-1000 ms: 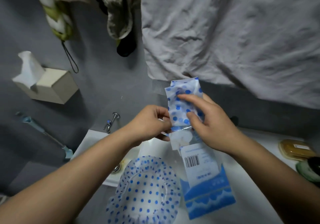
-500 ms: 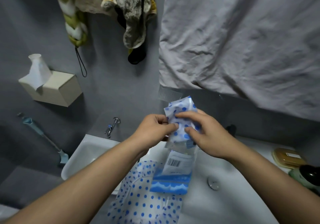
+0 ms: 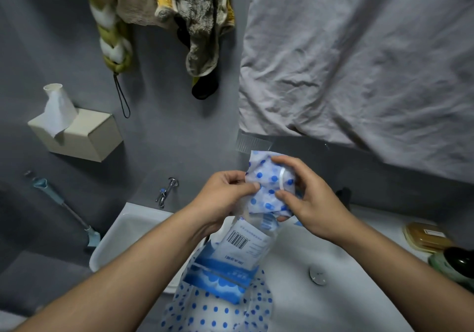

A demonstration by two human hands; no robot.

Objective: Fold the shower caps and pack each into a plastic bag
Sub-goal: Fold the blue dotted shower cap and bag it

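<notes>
A folded white shower cap with blue dots point(image 3: 269, 185) is held upright above the sink, its lower end at the mouth of a clear plastic bag point(image 3: 241, 249) with a barcode label and blue print. My left hand point(image 3: 225, 198) pinches the bag's mouth and the cap's left side. My right hand point(image 3: 307, 198) grips the cap from the right, fingers over its top and lower part. The bag hangs down below both hands. Another blue-dotted shower cap point(image 3: 218, 311) lies spread out on the sink's front edge.
A white sink point(image 3: 333, 293) with a drain point(image 3: 318, 275) lies below, a tap point(image 3: 165, 193) at its left. A tissue box point(image 3: 82, 136) and brush point(image 3: 64, 208) are on the grey wall. Towels point(image 3: 197, 23) and a grey sheet point(image 3: 359, 62) hang above. Soap boxes point(image 3: 425, 236) sit at right.
The cap has gone down further into the bag and looks more bunched. Both hands stay on it. The camera has tilted up, showing more of the towels and wall.
</notes>
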